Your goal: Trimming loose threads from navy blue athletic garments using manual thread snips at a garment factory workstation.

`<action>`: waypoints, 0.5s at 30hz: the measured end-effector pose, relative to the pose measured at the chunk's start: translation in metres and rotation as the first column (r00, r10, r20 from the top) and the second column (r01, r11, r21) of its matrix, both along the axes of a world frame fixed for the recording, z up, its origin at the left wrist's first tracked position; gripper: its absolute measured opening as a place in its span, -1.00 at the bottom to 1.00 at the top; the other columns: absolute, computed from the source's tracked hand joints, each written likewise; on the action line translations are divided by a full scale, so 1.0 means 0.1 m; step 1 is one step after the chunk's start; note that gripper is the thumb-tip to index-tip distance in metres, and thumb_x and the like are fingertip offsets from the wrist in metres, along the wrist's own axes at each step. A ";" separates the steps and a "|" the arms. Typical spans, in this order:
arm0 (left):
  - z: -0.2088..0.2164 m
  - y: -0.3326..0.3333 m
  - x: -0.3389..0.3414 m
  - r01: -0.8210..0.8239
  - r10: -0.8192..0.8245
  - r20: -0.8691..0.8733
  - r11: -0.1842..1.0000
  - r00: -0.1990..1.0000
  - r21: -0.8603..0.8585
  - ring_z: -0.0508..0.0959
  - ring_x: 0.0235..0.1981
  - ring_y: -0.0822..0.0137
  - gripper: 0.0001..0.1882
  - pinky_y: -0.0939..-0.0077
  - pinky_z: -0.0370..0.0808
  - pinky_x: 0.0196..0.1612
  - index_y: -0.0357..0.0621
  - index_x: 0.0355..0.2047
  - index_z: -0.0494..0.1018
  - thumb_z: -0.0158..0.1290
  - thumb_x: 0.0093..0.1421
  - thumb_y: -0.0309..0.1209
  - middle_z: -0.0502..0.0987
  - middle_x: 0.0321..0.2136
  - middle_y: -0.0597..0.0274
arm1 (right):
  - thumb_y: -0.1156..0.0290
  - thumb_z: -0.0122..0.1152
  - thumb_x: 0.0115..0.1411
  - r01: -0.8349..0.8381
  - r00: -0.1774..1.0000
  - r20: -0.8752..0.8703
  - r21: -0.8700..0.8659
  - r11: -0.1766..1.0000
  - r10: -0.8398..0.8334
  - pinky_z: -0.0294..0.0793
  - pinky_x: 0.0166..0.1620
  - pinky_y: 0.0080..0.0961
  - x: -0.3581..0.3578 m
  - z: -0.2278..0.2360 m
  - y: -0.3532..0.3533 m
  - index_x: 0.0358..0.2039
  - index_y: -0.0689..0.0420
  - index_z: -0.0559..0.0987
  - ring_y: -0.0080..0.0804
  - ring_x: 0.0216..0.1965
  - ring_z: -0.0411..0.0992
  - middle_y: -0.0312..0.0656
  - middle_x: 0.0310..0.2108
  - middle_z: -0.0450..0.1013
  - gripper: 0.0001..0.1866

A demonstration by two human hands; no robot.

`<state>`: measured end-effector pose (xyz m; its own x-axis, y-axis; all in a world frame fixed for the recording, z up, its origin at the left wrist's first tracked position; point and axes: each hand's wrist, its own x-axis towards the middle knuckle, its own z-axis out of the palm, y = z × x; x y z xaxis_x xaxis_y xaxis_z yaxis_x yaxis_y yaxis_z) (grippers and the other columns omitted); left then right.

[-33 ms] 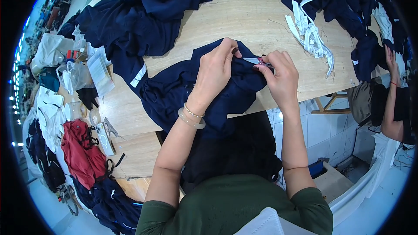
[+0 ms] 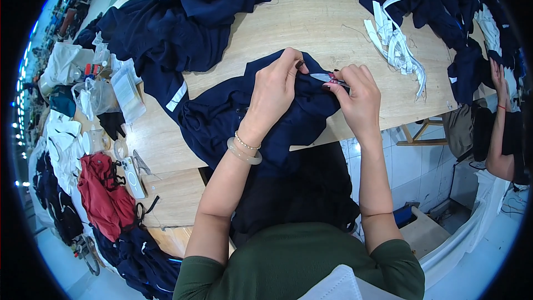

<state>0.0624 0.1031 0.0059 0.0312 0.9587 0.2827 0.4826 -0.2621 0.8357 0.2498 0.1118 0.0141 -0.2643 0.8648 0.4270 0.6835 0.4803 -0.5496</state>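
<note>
A navy garment (image 2: 233,105) lies bunched over the table's near edge, part of it hanging toward my lap. My left hand (image 2: 276,84) is closed in a pinch on the garment's upper part. In my right hand (image 2: 357,95) are small thread snips (image 2: 318,77), their pointed metal blade aimed left at the cloth by my left fingertips. My right fingers wrap the snips and hide most of their handle. Whether the blade touches the cloth I cannot tell.
More navy garments (image 2: 166,33) heap at the back left and back right. White strips (image 2: 393,39) lie on the wooden table (image 2: 311,28). To the left are a red bag (image 2: 105,194), a phone (image 2: 133,178) and plastic bags (image 2: 97,97). Another person's arm (image 2: 499,128) shows at far right.
</note>
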 end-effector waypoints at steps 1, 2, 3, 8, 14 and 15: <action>0.00 0.00 0.00 -0.001 0.001 0.001 1.000 1.000 0.000 0.67 -0.29 0.26 -0.89 0.50 0.58 -0.26 -0.27 -0.18 0.37 -0.18 0.39 -0.58 0.62 -0.38 0.09 | 0.39 0.39 -0.01 -0.001 1.000 0.020 0.020 1.000 0.001 0.33 -0.35 -0.38 0.00 0.00 0.00 -0.47 0.14 0.51 -0.27 -0.41 0.33 -0.26 -0.51 0.39 -0.79; 0.00 0.01 0.00 0.002 -0.002 0.007 1.000 1.000 0.004 0.67 -0.28 0.26 -0.89 0.50 0.58 -0.26 -0.27 -0.19 0.37 -0.18 0.39 -0.58 0.62 -0.38 0.09 | 0.39 0.39 -0.01 -0.002 1.000 0.020 0.020 1.000 0.001 0.33 -0.35 -0.38 0.00 -0.01 0.01 -0.47 0.14 0.51 -0.27 -0.41 0.33 -0.26 -0.51 0.39 -0.79; 0.00 0.01 0.00 0.004 -0.004 0.013 1.000 1.000 0.007 0.67 -0.28 0.27 -0.89 0.50 0.58 -0.26 -0.26 -0.19 0.37 -0.18 0.39 -0.58 0.62 -0.38 0.09 | 0.39 0.40 -0.02 -0.004 1.000 0.026 0.028 1.000 0.003 0.34 -0.35 -0.38 0.00 -0.01 0.01 -0.47 0.14 0.51 -0.27 -0.40 0.33 -0.26 -0.51 0.39 -0.79; 0.01 0.03 0.04 -0.026 0.022 0.074 0.998 0.997 0.064 0.65 -0.39 0.12 -0.94 0.43 0.55 -0.33 -0.25 -0.25 0.36 -0.08 0.30 -0.62 0.59 -0.45 0.07 | 0.39 0.41 -0.03 -0.015 0.999 0.037 0.053 0.998 0.013 0.34 -0.34 -0.39 -0.02 -0.01 0.04 -0.47 0.13 0.51 -0.29 -0.40 0.32 -0.27 -0.51 0.39 -0.79; 0.01 0.03 0.02 -0.031 0.025 0.091 0.998 0.996 0.060 0.65 -0.38 0.13 -0.95 0.44 0.55 -0.32 -0.25 -0.26 0.36 -0.08 0.31 -0.61 0.59 -0.45 0.06 | 0.41 0.42 -0.05 -0.032 0.998 0.054 0.084 0.996 0.028 0.35 -0.33 -0.40 -0.02 0.01 0.06 -0.46 0.13 0.52 -0.30 -0.40 0.31 -0.29 -0.50 0.39 -0.79; 0.01 0.02 0.02 -0.034 0.029 0.098 0.998 0.995 0.050 0.65 -0.38 0.13 -0.96 0.45 0.54 -0.31 -0.25 -0.26 0.36 -0.08 0.31 -0.61 0.58 -0.45 0.06 | 0.41 0.42 -0.05 -0.023 0.998 0.052 0.080 0.997 0.019 0.35 -0.33 -0.40 -0.01 0.01 0.06 -0.46 0.13 0.52 -0.30 -0.40 0.31 -0.29 -0.50 0.39 -0.79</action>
